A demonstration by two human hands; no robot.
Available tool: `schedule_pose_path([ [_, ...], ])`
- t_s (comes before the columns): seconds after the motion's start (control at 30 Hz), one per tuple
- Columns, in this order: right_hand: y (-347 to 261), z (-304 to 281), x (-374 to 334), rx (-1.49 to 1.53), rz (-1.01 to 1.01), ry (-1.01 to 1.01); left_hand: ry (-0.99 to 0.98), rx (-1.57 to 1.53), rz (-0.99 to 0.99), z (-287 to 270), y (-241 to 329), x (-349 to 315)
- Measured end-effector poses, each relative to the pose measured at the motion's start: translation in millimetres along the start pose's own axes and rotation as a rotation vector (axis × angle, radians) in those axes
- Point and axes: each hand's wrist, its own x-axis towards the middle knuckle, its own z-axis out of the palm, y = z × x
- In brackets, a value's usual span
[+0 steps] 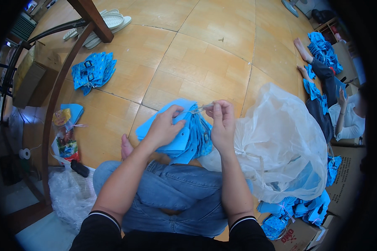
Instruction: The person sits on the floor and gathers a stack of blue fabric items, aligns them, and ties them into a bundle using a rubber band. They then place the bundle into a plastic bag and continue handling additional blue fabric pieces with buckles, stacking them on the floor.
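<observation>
With the left hand [165, 127] gripping the blue card stack [178, 143] and the right hand [223, 125] pinching pale strings [198, 110], light, even tension should best prevent tangling.

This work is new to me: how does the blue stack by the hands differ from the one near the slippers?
The near stack is under the left hand; the far stack lies untouched. The near stack's top looks mostly plain blue; the far stack's shows dark markings. Both are layered blue piles.
</observation>
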Motion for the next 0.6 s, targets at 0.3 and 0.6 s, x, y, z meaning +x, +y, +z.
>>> schedule_pose_path([
  [0.3, 22, -20, 8, -0.516, 0.199, -0.236, 0.086, 0.048, -0.022, 3, -1, 1],
  [0.6, 12, -39, 7, -0.439, 0.245, -0.578, 0.209, -0.017, -0.141, -1, -20, 14],
])
